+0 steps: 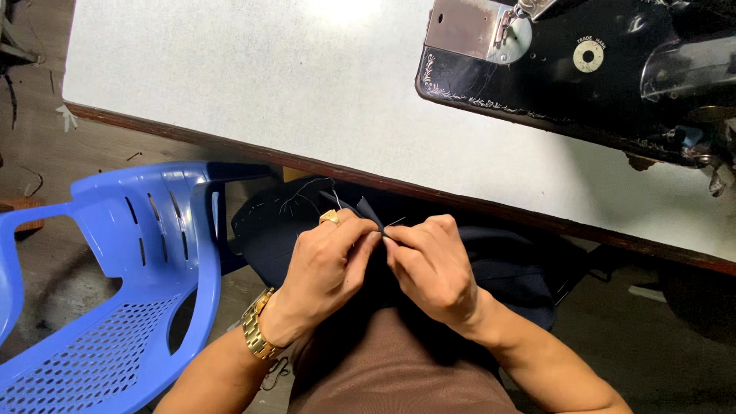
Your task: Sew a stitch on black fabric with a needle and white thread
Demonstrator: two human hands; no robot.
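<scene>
While both hands meet over the lap, the left hand pinches a fold of dark cloth between thumb and forefinger, raising a small peak of fabric so that its edge stands clear of the rest. The right hand closes its fingertips just beside that peak, apparently on a needle, seen only as a thin pale line; whether it has entered the cloth cannot be told. The two hands touch or nearly touch at the fingertips, which keeps the working point steady and close to the eye. A gold ring sits on a left finger and a gold watch on the left wrist. Pale thread trails loosely over the far part of the cloth, where a line of light stitches shows along the left margin. The cloth lies spread across the lap, over brown clothing, so its weight is borne there and not by the hands. Beyond it runs the edge of a white table, under which the cloth partly reaches. A black sewing machine stands at the table's far right, well apart from the hands and untouched. A blue plastic chair stands to the left, near the left forearm.
</scene>
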